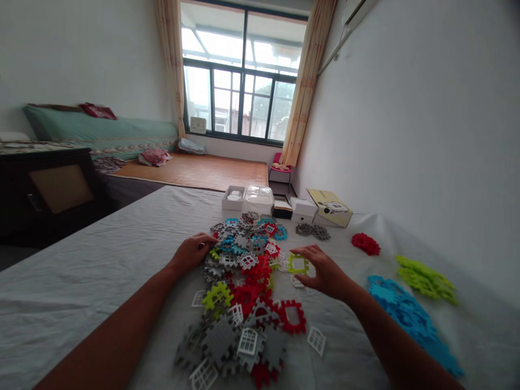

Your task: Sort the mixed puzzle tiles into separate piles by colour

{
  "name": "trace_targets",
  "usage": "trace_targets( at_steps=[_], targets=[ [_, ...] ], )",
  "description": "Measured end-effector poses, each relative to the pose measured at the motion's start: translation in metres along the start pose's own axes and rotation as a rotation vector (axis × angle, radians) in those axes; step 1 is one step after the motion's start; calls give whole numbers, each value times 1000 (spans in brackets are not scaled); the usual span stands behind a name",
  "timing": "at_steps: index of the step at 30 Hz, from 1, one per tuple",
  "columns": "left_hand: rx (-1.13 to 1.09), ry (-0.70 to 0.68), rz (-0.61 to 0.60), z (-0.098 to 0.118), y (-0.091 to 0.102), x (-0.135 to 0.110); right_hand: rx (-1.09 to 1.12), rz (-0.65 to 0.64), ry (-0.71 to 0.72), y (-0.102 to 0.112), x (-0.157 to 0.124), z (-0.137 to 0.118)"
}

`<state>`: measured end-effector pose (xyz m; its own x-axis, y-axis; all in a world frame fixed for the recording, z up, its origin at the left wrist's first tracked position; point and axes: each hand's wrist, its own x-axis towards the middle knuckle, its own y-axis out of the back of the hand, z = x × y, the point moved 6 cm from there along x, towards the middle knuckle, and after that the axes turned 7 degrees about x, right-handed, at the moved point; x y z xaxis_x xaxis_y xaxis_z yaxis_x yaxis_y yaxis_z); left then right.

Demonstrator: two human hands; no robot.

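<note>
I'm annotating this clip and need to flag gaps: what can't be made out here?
- Head view, left hand: its fingertips sink into the mixed pile, so any grip is hidden.
- Head view, right hand: its palm covers whatever lies beneath; whether it touches the green frame piece is unclear.
- Head view, blue stack: stretched by the lens towards the edge, so the count is unreadable.
- Head view, boxes: contents too small to tell.

Left hand resting on edge of mixed tile pile on cloth-covered desk; right hand hovering, fingers spreading, just by green frame tile; red stack, green stack, blue stack lying at right.
</note>
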<state>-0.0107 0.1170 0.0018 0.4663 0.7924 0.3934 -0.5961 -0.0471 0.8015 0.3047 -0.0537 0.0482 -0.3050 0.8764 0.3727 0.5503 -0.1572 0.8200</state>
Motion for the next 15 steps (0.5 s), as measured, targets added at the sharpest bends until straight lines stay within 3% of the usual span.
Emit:
trace_targets(
  at_steps=[4, 7, 9, 12, 15],
  targets=[
    [4, 15, -10, 0, 2, 2, -76, 101, -143, 36, -15, 28],
    [14, 3, -13, -1, 2, 3, -172, 190, -317, 82, -44, 70],
    [26, -3, -14, -4, 1, 4, -270, 301, -505, 121, -81, 114],
    [52, -5, -12, -8, 0, 4, -462, 508, -833, 177, -157, 189],
    [71, 0, -3, -7, 0, 3, -526, 570, -1046, 206, -220, 250]
  ],
)
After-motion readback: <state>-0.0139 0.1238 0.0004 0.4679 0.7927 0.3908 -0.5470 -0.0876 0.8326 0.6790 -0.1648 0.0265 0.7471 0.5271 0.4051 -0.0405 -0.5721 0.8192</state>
